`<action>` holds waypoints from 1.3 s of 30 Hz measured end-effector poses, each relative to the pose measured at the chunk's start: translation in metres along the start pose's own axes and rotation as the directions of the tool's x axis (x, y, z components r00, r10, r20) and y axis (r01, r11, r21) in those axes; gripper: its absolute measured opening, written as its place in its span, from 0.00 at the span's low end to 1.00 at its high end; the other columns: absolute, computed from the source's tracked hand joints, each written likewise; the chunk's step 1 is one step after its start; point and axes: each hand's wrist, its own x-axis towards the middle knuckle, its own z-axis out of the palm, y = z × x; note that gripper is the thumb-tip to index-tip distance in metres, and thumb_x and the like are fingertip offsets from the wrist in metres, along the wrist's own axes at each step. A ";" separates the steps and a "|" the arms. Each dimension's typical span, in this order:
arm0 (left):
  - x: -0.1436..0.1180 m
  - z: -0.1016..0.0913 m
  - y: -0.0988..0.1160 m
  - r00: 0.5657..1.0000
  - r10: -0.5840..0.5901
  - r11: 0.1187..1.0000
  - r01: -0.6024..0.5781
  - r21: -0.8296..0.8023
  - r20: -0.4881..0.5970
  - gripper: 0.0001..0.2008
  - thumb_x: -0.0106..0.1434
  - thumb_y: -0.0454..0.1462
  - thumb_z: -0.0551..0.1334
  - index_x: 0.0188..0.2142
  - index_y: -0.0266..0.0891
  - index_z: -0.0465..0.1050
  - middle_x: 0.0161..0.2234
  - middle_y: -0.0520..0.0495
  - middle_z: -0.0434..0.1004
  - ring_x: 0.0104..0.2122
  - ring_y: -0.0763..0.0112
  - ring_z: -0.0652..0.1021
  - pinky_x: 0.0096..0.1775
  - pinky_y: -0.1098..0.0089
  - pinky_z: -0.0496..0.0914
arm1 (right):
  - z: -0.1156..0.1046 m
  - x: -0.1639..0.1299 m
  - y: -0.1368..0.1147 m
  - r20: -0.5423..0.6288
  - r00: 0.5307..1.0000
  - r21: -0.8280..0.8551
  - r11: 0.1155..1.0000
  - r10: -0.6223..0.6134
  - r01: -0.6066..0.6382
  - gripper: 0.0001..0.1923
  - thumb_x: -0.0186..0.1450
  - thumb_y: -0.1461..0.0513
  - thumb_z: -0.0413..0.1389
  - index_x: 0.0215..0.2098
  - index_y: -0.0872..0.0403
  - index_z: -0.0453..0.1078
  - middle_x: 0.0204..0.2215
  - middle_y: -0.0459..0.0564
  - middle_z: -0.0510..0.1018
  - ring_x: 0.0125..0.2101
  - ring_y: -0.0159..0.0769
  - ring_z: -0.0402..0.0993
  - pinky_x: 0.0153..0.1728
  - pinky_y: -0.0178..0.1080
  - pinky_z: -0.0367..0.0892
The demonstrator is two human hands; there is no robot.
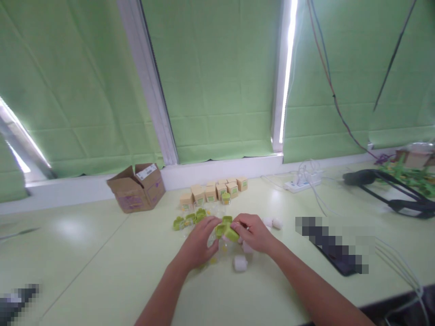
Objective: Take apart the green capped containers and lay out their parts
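Pale green table (102, 253), green blinds (217, 77)

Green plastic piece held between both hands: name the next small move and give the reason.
Probably lower the green plastic piece to the pale table. Left hand and right hand both pinch it above the table, with white cylinders lying close below.

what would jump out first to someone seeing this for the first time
The two hands meeting at mid-table: the left hand and right hand both grip a small green plastic piece. Behind them stands a cluster of small tan boxes, with an open cardboard carton to the left by the window ledge. Green blinds fill the whole background, and white cylinders lie near the hands.
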 end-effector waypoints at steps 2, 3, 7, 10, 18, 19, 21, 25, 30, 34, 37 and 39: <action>0.001 0.006 0.002 0.999 0.028 1.000 -0.029 0.007 0.023 0.29 0.56 0.30 0.58 0.57 0.44 0.57 0.54 0.42 0.65 0.53 0.59 0.66 0.55 0.57 0.61 | 0.003 -0.001 -0.003 0.050 0.999 0.051 0.998 0.019 -0.021 0.14 0.67 0.58 0.48 0.26 0.55 0.66 0.21 0.42 0.67 0.24 0.28 0.62 0.26 0.31 0.57; 0.002 0.009 0.004 0.998 0.036 0.999 -0.036 0.006 0.044 0.30 0.55 0.30 0.59 0.58 0.45 0.56 0.54 0.43 0.66 0.52 0.58 0.67 0.54 0.57 0.62 | 0.004 -0.001 -0.004 0.074 0.997 0.076 0.997 0.028 -0.033 0.14 0.67 0.58 0.48 0.25 0.55 0.65 0.21 0.41 0.67 0.24 0.28 0.61 0.26 0.30 0.57; 0.003 0.012 0.009 0.992 0.033 0.999 -0.036 0.019 0.123 0.36 0.53 0.28 0.59 0.60 0.48 0.52 0.51 0.44 0.69 0.48 0.58 0.70 0.50 0.58 0.65 | 0.005 -0.001 -0.007 0.124 0.991 0.162 0.984 0.053 -0.073 0.13 0.66 0.57 0.49 0.27 0.55 0.65 0.22 0.41 0.66 0.25 0.27 0.62 0.25 0.29 0.57; 0.003 0.011 0.011 0.985 0.030 0.997 -0.041 0.059 0.171 0.37 0.53 0.27 0.58 0.61 0.50 0.51 0.48 0.45 0.71 0.45 0.59 0.72 0.46 0.59 0.67 | 0.007 -0.002 -0.005 0.170 0.980 0.290 0.945 0.103 -0.149 0.13 0.66 0.55 0.49 0.30 0.54 0.66 0.23 0.41 0.67 0.23 0.27 0.63 0.24 0.29 0.60; 0.003 0.011 0.013 0.978 0.176 0.979 -0.186 0.084 0.111 0.28 0.60 0.32 0.56 0.59 0.50 0.56 0.46 0.44 0.71 0.42 0.62 0.73 0.40 0.65 0.68 | 0.013 -0.004 0.006 0.279 0.926 0.472 0.803 0.254 -0.363 0.09 0.66 0.55 0.49 0.39 0.52 0.64 0.20 0.39 0.67 0.16 0.25 0.63 0.17 0.28 0.60; 0.003 0.011 0.015 0.981 0.167 0.983 -0.173 0.058 0.095 0.26 0.60 0.35 0.58 0.58 0.49 0.58 0.45 0.44 0.72 0.41 0.63 0.74 0.40 0.66 0.68 | 0.013 -0.003 0.006 0.270 0.929 0.452 0.818 0.255 -0.356 0.09 0.66 0.56 0.49 0.40 0.52 0.64 0.19 0.39 0.67 0.16 0.26 0.62 0.17 0.28 0.60; 0.002 0.010 0.019 0.990 0.130 0.991 -0.130 0.004 0.051 0.25 0.58 0.40 0.61 0.55 0.46 0.61 0.42 0.45 0.73 0.40 0.64 0.74 0.39 0.67 0.68 | 0.010 -0.002 0.004 0.198 0.953 0.380 0.878 0.230 -0.291 0.09 0.67 0.56 0.48 0.39 0.52 0.65 0.20 0.40 0.68 0.18 0.26 0.63 0.19 0.28 0.60; 0.002 0.006 0.023 1.000 0.012 1.000 -0.012 0.007 -0.014 0.21 0.56 0.45 0.63 0.48 0.42 0.66 0.38 0.45 0.74 0.37 0.63 0.74 0.38 0.66 0.67 | 0.002 -0.001 -0.003 0.010 0.994 0.189 0.976 0.106 -0.106 0.10 0.68 0.58 0.46 0.35 0.53 0.66 0.25 0.43 0.71 0.26 0.29 0.67 0.28 0.31 0.63; 0.003 0.004 0.021 0.998 -0.063 0.993 0.064 0.097 -0.011 0.14 0.53 0.46 0.62 0.36 0.40 0.68 0.30 0.47 0.72 0.31 0.65 0.73 0.33 0.68 0.65 | 0.000 -0.003 -0.010 0.070 0.997 0.053 0.998 -0.039 0.035 0.16 0.62 0.56 0.56 0.47 0.51 0.66 0.37 0.49 0.72 0.31 0.32 0.67 0.33 0.35 0.65; 0.004 0.007 0.019 0.998 -0.068 0.986 0.066 0.152 0.006 0.12 0.50 0.44 0.63 0.30 0.40 0.66 0.26 0.50 0.70 0.27 0.67 0.71 0.29 0.69 0.62 | 0.006 -0.004 -0.013 0.164 0.983 0.030 0.997 -0.080 0.076 0.30 0.53 0.53 0.64 0.53 0.48 0.65 0.43 0.50 0.69 0.37 0.36 0.69 0.39 0.37 0.66; 0.004 0.009 0.017 0.997 -0.076 0.984 0.078 0.158 -0.017 0.12 0.50 0.44 0.63 0.30 0.40 0.66 0.24 0.51 0.68 0.25 0.68 0.70 0.28 0.70 0.61 | 0.007 -0.003 -0.014 0.177 0.980 0.039 0.995 -0.095 0.090 0.23 0.56 0.54 0.62 0.49 0.46 0.69 0.40 0.48 0.70 0.39 0.35 0.69 0.41 0.37 0.66; 0.004 0.009 0.017 0.996 -0.082 0.986 0.085 0.143 -0.024 0.11 0.51 0.44 0.62 0.29 0.40 0.65 0.24 0.51 0.68 0.25 0.69 0.69 0.28 0.71 0.60 | 0.005 -0.003 -0.014 0.161 0.982 0.045 0.994 -0.101 0.095 0.18 0.57 0.55 0.61 0.46 0.46 0.71 0.39 0.47 0.70 0.38 0.35 0.69 0.41 0.37 0.66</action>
